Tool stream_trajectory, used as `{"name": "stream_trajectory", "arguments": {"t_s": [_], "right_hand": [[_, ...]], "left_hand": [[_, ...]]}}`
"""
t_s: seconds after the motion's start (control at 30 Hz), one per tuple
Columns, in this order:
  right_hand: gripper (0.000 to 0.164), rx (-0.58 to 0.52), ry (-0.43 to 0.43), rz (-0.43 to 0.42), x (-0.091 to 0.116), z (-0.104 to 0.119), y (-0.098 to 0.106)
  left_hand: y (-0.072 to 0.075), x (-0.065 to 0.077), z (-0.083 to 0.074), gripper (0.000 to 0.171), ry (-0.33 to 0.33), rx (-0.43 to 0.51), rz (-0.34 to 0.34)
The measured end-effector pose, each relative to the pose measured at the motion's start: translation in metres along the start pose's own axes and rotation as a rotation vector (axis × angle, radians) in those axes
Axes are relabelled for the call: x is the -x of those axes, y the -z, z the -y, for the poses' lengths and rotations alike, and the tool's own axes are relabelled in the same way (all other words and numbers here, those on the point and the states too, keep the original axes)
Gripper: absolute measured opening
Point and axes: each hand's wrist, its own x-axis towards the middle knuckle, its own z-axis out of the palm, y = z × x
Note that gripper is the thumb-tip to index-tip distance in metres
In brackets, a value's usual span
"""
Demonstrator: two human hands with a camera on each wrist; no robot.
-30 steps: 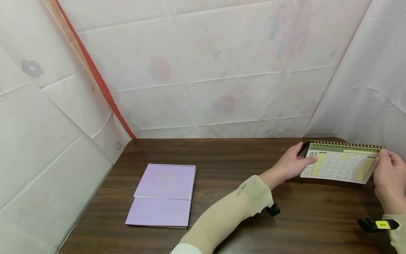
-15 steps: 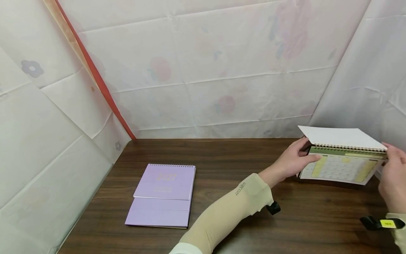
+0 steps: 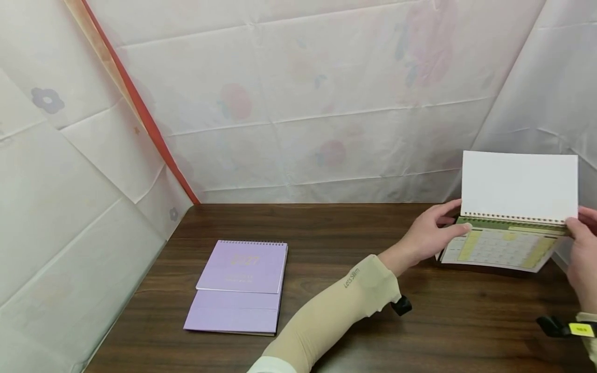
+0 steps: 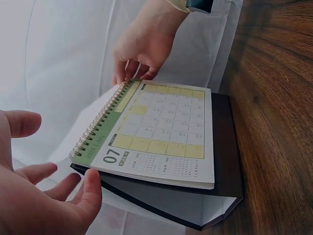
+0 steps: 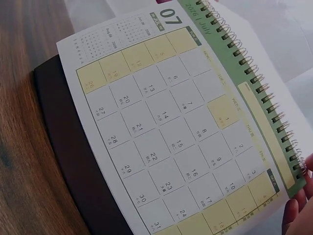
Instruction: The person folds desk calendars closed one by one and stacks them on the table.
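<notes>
A desk calendar (image 3: 503, 246) with a green header stands at the table's right side, its July 2026 page facing front. Above its spiral binding, a white page (image 3: 519, 186) stands upright with its blank side showing. My right hand (image 3: 583, 248) pinches this page at the right end of the binding, thumb in front. At the opposite end is my left hand (image 3: 426, 235), its thumb by the top left corner. The left wrist view shows its fingers (image 4: 36, 171) spread and relaxed, around no part of the calendar. The calendar's dark base (image 5: 73, 147) shows under the sheets.
A purple spiral desk calendar (image 3: 240, 269) lies on the left part of the brown wooden table (image 3: 354, 243). White patterned sheets (image 3: 298, 103) hang behind the table and at both sides, close to the green-headed calendar.
The white page has swung up from behind the calendar's spiral and now stands upright over it. My right hand has shifted slightly right; the left hand has barely moved.
</notes>
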Motion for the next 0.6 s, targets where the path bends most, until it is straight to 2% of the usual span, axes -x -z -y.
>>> {"name": "stream_trajectory", "arguments": {"t_s": [0.17,0.27,0.4,0.5,0.6], "right_hand": [[0.029,0.145,0.051,-0.005,0.004,0.001,0.003],[0.025,0.192,0.062,-0.013,-0.003,-0.007,0.008],[0.018,0.186,0.116,0.003,-0.036,-0.046,0.026],[0.023,0.189,0.166,0.027,-0.058,-0.076,0.041],[0.023,0.251,0.208,0.036,-0.053,-0.074,0.043]], "left_hand": [[0.000,0.001,0.002,0.044,-0.017,0.035,-0.044],[0.000,0.002,0.003,0.040,-0.031,0.049,-0.060],[0.001,0.004,0.003,0.038,-0.045,0.043,-0.054],[0.002,0.006,0.004,0.038,-0.055,0.027,-0.040],[0.002,0.008,0.006,0.038,-0.072,0.003,-0.027]]}}
